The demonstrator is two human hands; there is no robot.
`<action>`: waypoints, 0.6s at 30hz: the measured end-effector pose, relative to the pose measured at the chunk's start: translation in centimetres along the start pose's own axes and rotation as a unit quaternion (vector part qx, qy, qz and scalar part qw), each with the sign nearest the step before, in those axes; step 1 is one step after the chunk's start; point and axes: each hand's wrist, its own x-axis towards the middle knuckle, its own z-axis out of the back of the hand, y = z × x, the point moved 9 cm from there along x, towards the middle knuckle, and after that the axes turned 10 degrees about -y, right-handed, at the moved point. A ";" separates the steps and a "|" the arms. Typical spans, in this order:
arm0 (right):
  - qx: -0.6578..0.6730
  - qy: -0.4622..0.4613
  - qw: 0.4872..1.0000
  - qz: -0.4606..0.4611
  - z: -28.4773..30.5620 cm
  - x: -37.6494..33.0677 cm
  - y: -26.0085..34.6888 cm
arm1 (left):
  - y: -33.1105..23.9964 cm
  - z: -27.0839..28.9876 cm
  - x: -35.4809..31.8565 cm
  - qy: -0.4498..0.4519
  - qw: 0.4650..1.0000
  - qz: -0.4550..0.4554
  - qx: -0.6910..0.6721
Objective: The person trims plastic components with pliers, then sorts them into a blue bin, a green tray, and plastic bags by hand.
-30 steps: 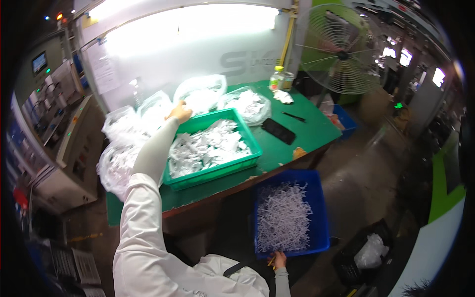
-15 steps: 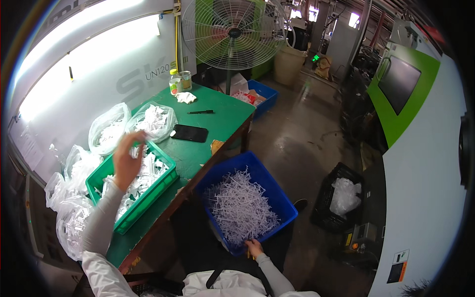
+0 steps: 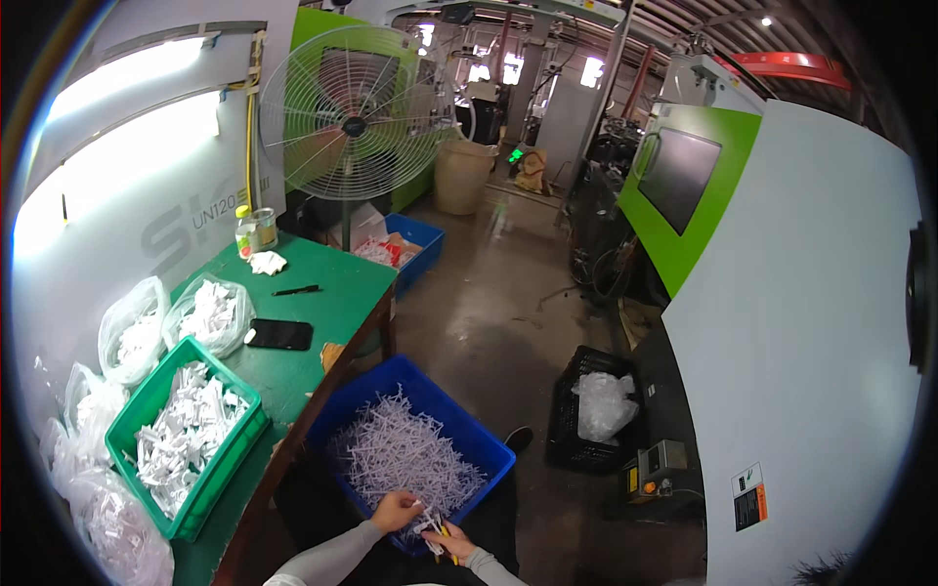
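A blue crate (image 3: 489, 451) full of white plastic sprues (image 3: 405, 454) sits in front of me, low beside the green table (image 3: 332, 293). My left hand (image 3: 395, 510) is at the crate's near edge, its fingers closed on a white plastic piece (image 3: 423, 518) from the pile. Just right of it, my right hand (image 3: 451, 540) grips a small yellow-handled tool (image 3: 439, 532), whose tip meets that piece. On the table to my left, a green crate (image 3: 147, 400) holds cut white parts.
Clear bags of white parts (image 3: 137, 327) lie around the green crate. A black phone (image 3: 280, 334), a pen (image 3: 296, 290) and a jar (image 3: 264, 227) are on the table. Beyond stand a large fan (image 3: 352, 122), a second blue bin (image 3: 415, 244), a black crate (image 3: 586, 420) and green-white machines (image 3: 782, 293).
My left hand has come down from the green crate on the table to the blue crate, where it meets my right hand. My view has swung to the right.
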 end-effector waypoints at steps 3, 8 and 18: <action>0.041 -0.058 0.997 -0.010 0.6 1.0 -0.6 | -0.3 0.0 -0.5 0.041 0.997 -0.031 0.060; 0.134 -0.171 0.976 0.028 2.3 3.5 -2.1 | 2.5 -1.5 -3.9 0.154 0.968 0.199 0.006; -0.025 -0.185 0.977 0.098 1.0 2.3 4.6 | 3.1 -0.9 0.2 0.121 0.972 0.199 -0.036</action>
